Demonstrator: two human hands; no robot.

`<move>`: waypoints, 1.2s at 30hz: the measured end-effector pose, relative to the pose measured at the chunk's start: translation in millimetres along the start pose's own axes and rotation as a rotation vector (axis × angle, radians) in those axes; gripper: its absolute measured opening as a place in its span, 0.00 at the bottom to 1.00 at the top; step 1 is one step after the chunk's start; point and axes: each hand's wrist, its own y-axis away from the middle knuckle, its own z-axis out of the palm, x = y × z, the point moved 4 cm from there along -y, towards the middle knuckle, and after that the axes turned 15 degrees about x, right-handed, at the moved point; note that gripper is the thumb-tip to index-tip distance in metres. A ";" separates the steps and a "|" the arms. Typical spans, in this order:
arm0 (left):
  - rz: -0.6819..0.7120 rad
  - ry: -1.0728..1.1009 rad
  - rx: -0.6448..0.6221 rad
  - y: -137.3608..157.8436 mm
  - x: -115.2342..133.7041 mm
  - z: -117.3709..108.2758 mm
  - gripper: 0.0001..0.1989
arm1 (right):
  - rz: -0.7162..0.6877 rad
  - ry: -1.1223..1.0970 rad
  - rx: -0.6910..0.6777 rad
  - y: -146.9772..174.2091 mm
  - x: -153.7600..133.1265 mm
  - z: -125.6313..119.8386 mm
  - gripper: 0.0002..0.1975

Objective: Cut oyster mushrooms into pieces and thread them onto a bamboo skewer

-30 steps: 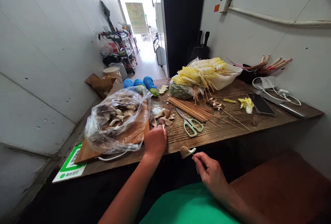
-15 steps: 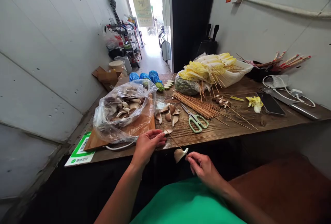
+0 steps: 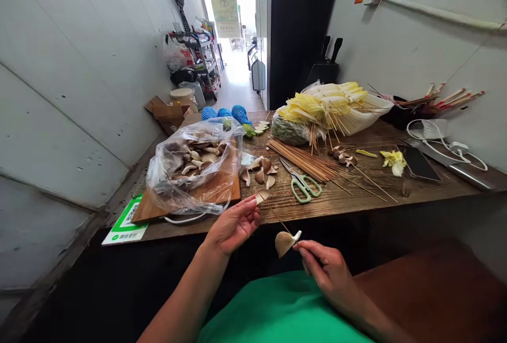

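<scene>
My left hand point(image 3: 235, 225) pinches a small oyster mushroom point(image 3: 262, 195) just over the table's front edge. A thin bamboo skewer point(image 3: 282, 221) is pinched at its lower end by my right hand point(image 3: 327, 263), and its tip reaches the mushroom in my left fingers. Whether the tip has gone into that mushroom I cannot tell. One larger oyster mushroom point(image 3: 285, 244) sits on the skewer close to my right fingertips. Several loose mushrooms point(image 3: 260, 176) lie beyond my left hand, beside green-handled scissors point(image 3: 303, 187). A clear plastic bag point(image 3: 166, 184) of mushrooms rests on a wooden board point(image 3: 233, 187).
A bundle of skewers point(image 3: 303, 160) lies past the scissors. Behind it, skewered cabbage leaves point(image 3: 312, 110) fill a white container point(image 3: 376, 116). To the right are finished-looking mushroom skewers point(image 3: 346, 159), a phone point(image 3: 422, 163) and a knife point(image 3: 471, 176). A green payment sign point(image 3: 129, 226) hangs over the left edge.
My left hand has lifted the small mushroom slightly, turning palm up. My right hand has shifted a little right and down with the skewer. The view has turned slightly.
</scene>
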 end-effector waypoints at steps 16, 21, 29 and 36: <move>0.037 0.124 0.103 -5.1 -2.3 2.9 0.06 | -0.018 0.090 0.007 5.5 6.4 -3.2 0.16; 0.075 0.090 0.109 -3.0 -2.5 3.6 0.07 | 0.006 0.078 -0.005 6.1 5.8 -2.7 0.16; 0.161 0.033 0.112 0.1 -1.9 3.3 0.06 | 0.013 0.113 -0.029 8.3 0.7 -6.0 0.17; 0.142 -0.023 0.105 3.5 -5.6 5.4 0.06 | -0.035 0.162 -0.021 8.2 -3.9 -9.1 0.17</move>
